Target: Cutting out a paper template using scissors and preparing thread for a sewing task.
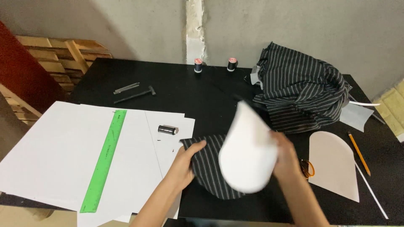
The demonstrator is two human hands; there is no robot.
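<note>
My left hand (185, 164) presses down on a small cut piece of dark striped fabric (209, 159) lying on the black table (193, 96). My right hand (287, 157) holds a white rounded paper pattern piece (248, 153), blurred, lifted above the striped piece. Part of the striped piece is hidden under the paper.
Large white paper sheets (63, 155) with a green ruler (105, 159) lie at the left. A small metal cylinder (167, 129) sits beside them. A heap of striped cloth (301, 92), a second pale pattern piece (332, 162), a pencil (358, 152), two thread spools (198, 65), a hammer (134, 95) lie around.
</note>
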